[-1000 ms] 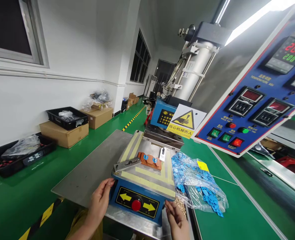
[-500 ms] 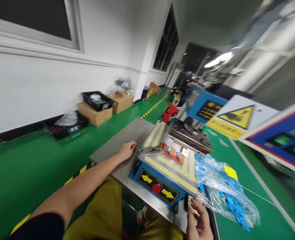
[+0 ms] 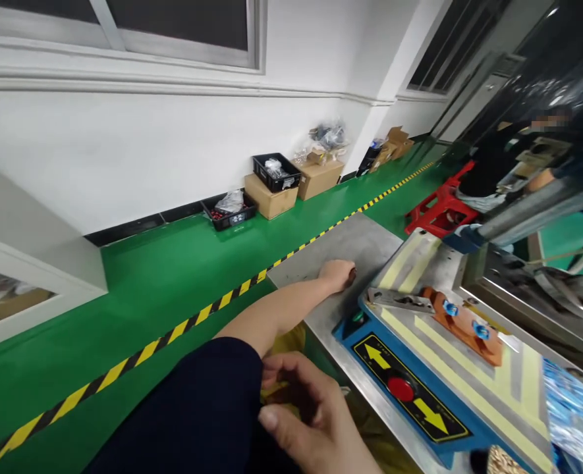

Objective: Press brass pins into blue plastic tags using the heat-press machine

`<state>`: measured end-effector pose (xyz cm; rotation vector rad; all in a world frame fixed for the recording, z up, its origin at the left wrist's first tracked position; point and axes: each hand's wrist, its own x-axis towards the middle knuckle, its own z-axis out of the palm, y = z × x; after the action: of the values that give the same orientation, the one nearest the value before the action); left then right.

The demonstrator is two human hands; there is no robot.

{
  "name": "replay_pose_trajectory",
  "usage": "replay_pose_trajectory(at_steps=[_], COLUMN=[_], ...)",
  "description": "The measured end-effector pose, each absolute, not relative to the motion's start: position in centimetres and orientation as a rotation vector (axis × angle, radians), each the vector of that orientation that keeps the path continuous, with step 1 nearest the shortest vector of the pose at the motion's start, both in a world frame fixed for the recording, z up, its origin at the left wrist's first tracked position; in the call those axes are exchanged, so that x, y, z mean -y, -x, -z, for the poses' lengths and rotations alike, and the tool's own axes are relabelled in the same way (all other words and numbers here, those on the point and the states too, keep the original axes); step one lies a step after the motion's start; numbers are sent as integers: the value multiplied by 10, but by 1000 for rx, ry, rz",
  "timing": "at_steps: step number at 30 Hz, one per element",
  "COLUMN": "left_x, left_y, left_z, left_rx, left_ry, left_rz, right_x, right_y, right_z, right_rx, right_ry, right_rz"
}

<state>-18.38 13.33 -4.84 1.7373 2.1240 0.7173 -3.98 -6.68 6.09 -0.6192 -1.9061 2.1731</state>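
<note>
Through the head camera I look down at a blue machine base (image 3: 434,380) standing on a bare metal table (image 3: 340,240). My left hand (image 3: 337,275) rests on the tabletop just left of the base, its fingers curled in; whether anything is inside that curl I cannot tell. It seems to sit there mainly for support, clear of the machine. My right hand (image 3: 311,415) is raised close in front of the dark left sleeve (image 3: 207,408), its thumb well parted from half-bent fingers and nothing visible between them (whether the fingertips touch the arm, I cannot tell).

On top of the base lies an orange-brown block (image 3: 464,322) carrying two small blue pieces (image 3: 479,329), which sit apart along it, probably so that each keeps its own place. A metal bar (image 3: 402,300) meets the block's left end at an angle, perhaps as a stop against sliding. On the base's front, a red button (image 3: 400,389) sits between two yellow arrows, facing me, presumably for quick reach. At the right edge, a clear bag of blue parts (image 3: 575,408) lies beside the base, likely to keep stock handy.
</note>
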Motion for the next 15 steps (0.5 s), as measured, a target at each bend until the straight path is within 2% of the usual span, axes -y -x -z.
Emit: replay_pose_trajectory(at_steps=[4, 7, 10, 15], left_x=[-133, -134, -133, -129], left_y=[184, 184, 185, 184], left_z=[47, 47, 47, 44], left_rx=[-2127, -2132, -2138, -2110], left_ry=[-1765, -1787, -1813, -1828], left_rz=[-692, -684, -678, -675], right_x=[83, 88, 83, 74], right_y=[57, 49, 38, 26], right_z=[-50, -39, -47, -76], right_rx=[1568, 1476, 1523, 1296], right_ry=[715, 628, 547, 599], right_rz=[-2523, -2731, -2720, -2640])
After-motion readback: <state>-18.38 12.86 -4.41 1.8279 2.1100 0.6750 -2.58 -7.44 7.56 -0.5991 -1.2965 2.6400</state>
